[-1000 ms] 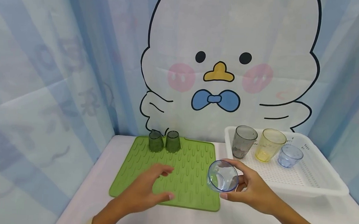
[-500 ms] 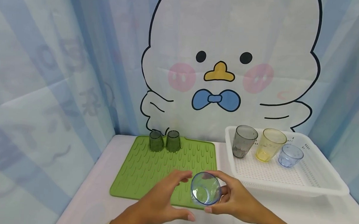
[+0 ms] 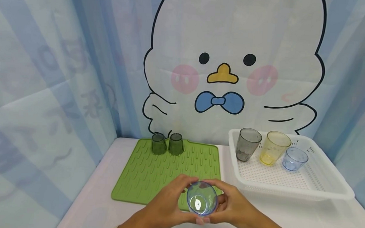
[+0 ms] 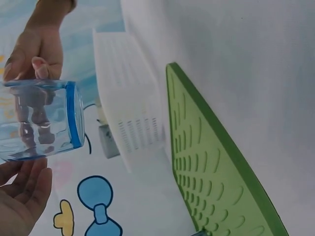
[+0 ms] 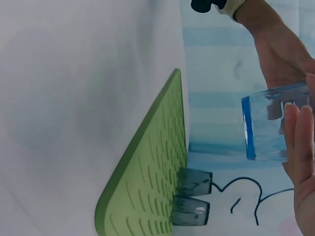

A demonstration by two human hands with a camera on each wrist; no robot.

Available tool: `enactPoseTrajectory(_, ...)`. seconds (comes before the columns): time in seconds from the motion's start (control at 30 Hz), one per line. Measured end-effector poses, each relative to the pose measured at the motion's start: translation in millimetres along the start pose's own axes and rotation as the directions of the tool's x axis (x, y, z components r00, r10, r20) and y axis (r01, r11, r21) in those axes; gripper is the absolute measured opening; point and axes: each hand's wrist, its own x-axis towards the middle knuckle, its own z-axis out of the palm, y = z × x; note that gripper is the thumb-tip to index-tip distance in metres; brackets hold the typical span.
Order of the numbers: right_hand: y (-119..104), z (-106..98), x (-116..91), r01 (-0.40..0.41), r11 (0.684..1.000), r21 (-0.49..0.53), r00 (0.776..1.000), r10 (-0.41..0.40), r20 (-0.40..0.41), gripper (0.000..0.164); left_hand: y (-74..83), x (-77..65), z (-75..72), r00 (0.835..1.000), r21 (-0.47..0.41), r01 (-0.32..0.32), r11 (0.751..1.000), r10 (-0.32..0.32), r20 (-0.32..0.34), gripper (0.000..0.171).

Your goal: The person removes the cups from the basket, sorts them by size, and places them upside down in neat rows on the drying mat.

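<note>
Head view: my left hand (image 3: 167, 204) grips one side of the held blue cup (image 3: 202, 202), my right hand (image 3: 231, 210) the other, above the green mat's (image 3: 150, 175) near right edge. I judge this a two-handed handling step; next calls for one hand bearing it while the other frees. Two dark cups (image 3: 159, 145) stand on the mat's far side; right of the mat, one white basket (image 3: 288, 190) holds one grey cup (image 3: 247, 144), one yellow cup (image 3: 274, 148), one small blue cup (image 3: 294, 161).

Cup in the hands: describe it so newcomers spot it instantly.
Find the green mat. At its near right corner in the head view, the left hand and right hand hold a clear, blue-rimmed cup. Unlike the blue cup in the white basket, it is held.
</note>
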Motion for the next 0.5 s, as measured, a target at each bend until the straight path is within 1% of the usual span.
enactPoseTrajectory(0.17,1,1,0,-0.047,0.999,0.026,0.999,0.047,0.007,0.075,-0.4,-0.7,1.9,1.000,0.013,0.000,1.000,0.000,-0.015,0.078)
enactPoseTrajectory(0.27,2,2,0,-0.069,0.996,0.052,0.998,0.069,0.012,0.075,0.0,-1.0,1.7,1.000,0.009,0.015,1.000,-0.015,-0.013,0.075)
enactPoseTrajectory(0.33,4,2,0,-0.069,0.995,0.071,0.998,0.067,0.019,0.075,1.1,-1.0,0.8,1.000,0.011,0.019,1.000,-0.019,-0.016,0.073)
enactPoseTrajectory(0.5,12,3,3,-0.032,0.997,0.076,0.999,0.031,0.023,0.075,6.1,1.3,-4.2,0.998,-0.007,0.039,0.999,-0.039,-0.038,0.072)
